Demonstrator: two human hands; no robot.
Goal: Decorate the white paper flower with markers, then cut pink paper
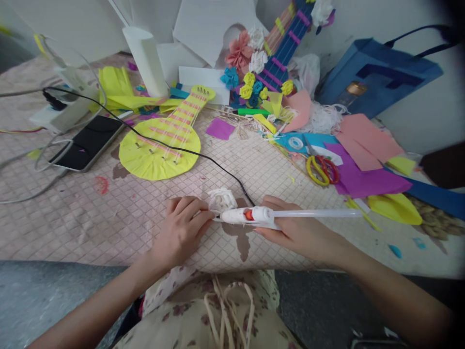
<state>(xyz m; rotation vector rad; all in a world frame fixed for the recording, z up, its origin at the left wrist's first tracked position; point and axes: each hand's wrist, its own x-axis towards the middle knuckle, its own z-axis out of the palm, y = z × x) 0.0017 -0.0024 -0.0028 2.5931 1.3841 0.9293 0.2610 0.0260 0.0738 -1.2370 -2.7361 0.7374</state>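
My right hand [290, 228] is wrapped round a white glue gun [247, 215] with a long clear glue stick out of its back. The gun lies level, its nozzle pointing left at a small white paper flower [221, 198] on the quilted cloth. My left hand [181, 228] rests palm down just left of the flower. Its fingertips are pressed together at the flower's edge by the nozzle. What they pinch is hidden. A black cord [152, 138] runs from the gun up and to the left.
A yellow paper guitar [160, 150] lies behind the hands. A phone [87, 143] and cables are at the left. Scissors [321, 169], coloured paper scraps and paper flowers [247, 63] crowd the back and right. A blue bag [378, 72] stands at the back right.
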